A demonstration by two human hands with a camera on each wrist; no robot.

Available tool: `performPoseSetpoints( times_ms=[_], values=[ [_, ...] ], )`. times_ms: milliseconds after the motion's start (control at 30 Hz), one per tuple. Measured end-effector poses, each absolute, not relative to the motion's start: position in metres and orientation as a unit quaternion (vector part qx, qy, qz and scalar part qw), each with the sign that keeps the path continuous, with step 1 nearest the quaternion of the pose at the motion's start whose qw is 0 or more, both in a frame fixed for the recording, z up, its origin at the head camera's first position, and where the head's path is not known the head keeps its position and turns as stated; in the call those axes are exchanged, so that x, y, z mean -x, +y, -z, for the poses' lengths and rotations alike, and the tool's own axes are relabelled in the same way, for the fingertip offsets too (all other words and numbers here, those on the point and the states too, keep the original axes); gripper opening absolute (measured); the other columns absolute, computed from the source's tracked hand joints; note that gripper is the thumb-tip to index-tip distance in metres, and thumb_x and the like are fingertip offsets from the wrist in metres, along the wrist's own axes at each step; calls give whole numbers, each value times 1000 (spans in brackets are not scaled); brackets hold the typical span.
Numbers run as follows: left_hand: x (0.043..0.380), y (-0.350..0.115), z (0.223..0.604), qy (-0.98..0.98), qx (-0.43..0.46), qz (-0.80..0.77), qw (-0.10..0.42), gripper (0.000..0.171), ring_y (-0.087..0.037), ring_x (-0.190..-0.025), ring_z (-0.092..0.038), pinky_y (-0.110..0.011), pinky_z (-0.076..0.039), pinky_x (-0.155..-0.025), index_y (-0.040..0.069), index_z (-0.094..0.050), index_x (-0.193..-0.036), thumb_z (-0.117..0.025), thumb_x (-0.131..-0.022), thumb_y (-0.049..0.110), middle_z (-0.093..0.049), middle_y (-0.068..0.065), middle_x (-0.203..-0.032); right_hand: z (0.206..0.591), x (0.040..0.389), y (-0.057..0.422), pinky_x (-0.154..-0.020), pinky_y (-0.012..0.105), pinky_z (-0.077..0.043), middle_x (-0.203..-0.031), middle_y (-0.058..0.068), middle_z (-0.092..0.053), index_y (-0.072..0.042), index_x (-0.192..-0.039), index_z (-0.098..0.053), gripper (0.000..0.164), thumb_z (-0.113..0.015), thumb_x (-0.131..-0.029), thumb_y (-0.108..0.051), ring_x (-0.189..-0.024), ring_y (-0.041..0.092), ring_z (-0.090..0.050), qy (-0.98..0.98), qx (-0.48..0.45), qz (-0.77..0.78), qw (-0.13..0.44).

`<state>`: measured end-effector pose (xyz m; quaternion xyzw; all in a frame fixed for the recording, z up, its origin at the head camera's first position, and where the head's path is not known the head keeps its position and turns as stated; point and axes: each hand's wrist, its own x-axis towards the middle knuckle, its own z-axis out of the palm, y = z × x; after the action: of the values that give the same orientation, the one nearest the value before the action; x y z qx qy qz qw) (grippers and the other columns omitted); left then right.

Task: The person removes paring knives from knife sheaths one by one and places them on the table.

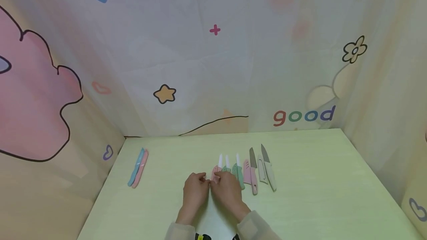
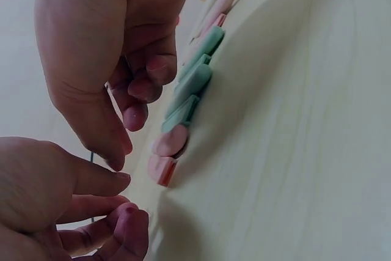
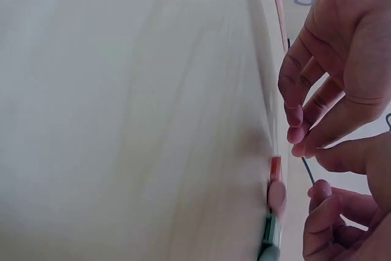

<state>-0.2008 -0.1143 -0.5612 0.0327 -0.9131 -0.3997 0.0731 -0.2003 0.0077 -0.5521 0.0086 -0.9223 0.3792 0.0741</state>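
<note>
My left hand [image 1: 196, 192] and right hand [image 1: 228, 192] are close together above the table, thumb tips meeting or nearly so. Both have loosely bent fingers, and I see nothing held in either. Behind the right hand, partly covered by it, lie a pink-handled knife [image 1: 220, 161] with a white blade and a green knife [image 1: 227, 160]. Just right of that hand is another green knife [image 1: 240, 176], then a larger pink knife [image 1: 254, 175] beside its pink sheath [image 1: 247, 173]. Last in the row come a pale grey knife [image 1: 270, 175] and its sheath [image 1: 262, 169].
A slim blue item [image 1: 136, 167] and a slim pink item [image 1: 141, 167] lie side by side on the left of the pale green table [image 1: 317, 203]. A printed curtain [image 1: 233, 66] hangs behind the table's back edge. Exposed blades point toward the curtain.
</note>
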Motion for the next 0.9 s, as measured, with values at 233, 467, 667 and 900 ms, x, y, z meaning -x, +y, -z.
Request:
performPoseSetpoints(
  times_ms=[233,467,667,900],
  values=[
    [186,-127,557,-900,-38,431,55,27,-11,-73,-60,-30,-52,-57,0,-69,-112,-66,-88,11,-62,-5,-88,554,194,-2,-49,24,-44,-65,-6,-59,-6,-103,-74,25,-72,-81,-17,-59,8,-50,-892,-46,-445,59],
    [178,-145,555,-898,-44,435,51,27,-10,-73,-61,-29,-53,-57,1,-68,-115,-64,-90,12,-63,-6,-90,553,187,-12,-56,25,-50,-74,-5,-65,-5,-106,-73,26,-70,-84,-19,-64,5,-55,-871,-77,-484,23],
    [173,-158,553,-902,-47,426,50,29,-12,-76,-63,-32,-54,-62,1,-68,-116,-65,-90,13,-64,-5,-89,554,184,-21,-59,25,-53,-79,-1,-68,-4,-107,-72,25,-68,-87,-19,-67,6,-59,-840,-95,-533,-6],
    [168,-171,552,-902,-55,426,41,30,-13,-79,-64,-34,-56,-65,2,-67,-118,-65,-90,15,-67,-5,-93,557,183,-31,-61,26,-56,-85,3,-72,-1,-111,-69,28,-65,-90,-19,-70,13,-65,-790,-91,-603,-66]
  ],
)
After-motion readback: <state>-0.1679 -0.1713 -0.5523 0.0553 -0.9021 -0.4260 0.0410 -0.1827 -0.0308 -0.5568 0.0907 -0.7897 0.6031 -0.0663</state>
